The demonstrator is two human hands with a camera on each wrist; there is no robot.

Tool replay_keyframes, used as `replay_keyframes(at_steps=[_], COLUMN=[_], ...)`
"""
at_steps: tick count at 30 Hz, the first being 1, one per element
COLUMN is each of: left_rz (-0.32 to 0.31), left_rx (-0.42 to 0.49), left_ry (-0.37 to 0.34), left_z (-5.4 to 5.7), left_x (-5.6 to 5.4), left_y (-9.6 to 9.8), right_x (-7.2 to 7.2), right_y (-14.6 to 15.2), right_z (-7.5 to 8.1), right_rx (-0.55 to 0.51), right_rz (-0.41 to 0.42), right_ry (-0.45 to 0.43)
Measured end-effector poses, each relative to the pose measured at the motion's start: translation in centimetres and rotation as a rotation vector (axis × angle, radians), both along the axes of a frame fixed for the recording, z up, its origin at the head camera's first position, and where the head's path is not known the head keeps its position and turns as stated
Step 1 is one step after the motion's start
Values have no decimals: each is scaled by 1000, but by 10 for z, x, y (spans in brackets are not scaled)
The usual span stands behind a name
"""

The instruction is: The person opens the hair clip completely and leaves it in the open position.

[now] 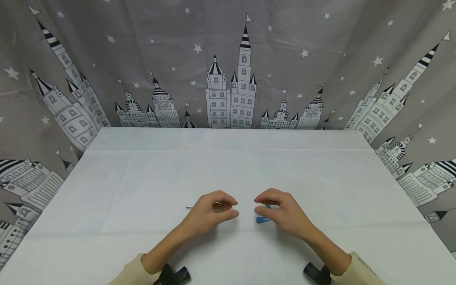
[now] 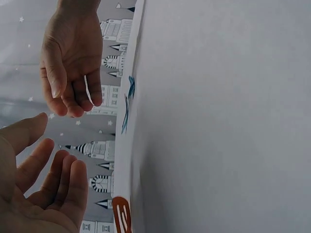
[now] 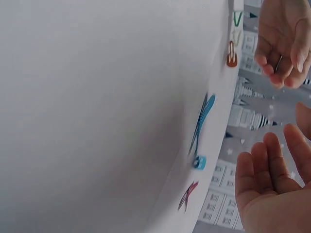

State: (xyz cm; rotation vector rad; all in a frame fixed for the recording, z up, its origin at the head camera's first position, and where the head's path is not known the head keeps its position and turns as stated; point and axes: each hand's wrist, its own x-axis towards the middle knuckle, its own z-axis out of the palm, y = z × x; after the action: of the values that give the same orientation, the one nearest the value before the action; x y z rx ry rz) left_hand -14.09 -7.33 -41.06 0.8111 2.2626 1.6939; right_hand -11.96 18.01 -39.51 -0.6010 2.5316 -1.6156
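Both bare hands hover over the white table, facing each other with a gap between. My left hand [image 1: 210, 211] has its fingers relaxed and bent, thumb apart, with nothing seen between them. Opposite it, my right hand [image 1: 286, 211] hangs in the same loose shape, nothing seen in its grasp. Under the right hand lies a slim blue object [image 1: 263, 219], partly hidden by it; the right wrist view shows the blue object [image 3: 206, 111] as long, with thin dark parts beside it. Nearest the left hand is an orange-brown slotted piece [image 2: 122, 213], on the table.
In the right wrist view, a small blue block [image 3: 199, 162] and a pink crossed piece [image 3: 187, 196] lie near the blue object. A green piece [image 3: 237, 18] lies beyond the orange-brown one. A grey castle-print curtain [image 1: 228, 23] hangs around the white table [image 1: 228, 166].
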Motion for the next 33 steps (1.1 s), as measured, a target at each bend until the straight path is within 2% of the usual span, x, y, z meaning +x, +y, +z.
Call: replay_keyframes(at_steps=[4, 18, 25, 33], left_rz=[-6, 40, 47, 90], left_rx=[-18, -145, -176, -277], left_ry=[-3, -65, -48, -43], left_z=[-2, -12, -14, -13], left_x=[3, 6, 5, 8], left_y=[9, 37, 47, 60], right_x=[2, 8, 7, 4], right_y=[11, 32, 34, 36], right_z=[-2, -10, -13, -23], right_rx=[5, 115, 131, 146], right_rz=[-25, -93, -72, -41], right_ry=[11, 19, 11, 12])
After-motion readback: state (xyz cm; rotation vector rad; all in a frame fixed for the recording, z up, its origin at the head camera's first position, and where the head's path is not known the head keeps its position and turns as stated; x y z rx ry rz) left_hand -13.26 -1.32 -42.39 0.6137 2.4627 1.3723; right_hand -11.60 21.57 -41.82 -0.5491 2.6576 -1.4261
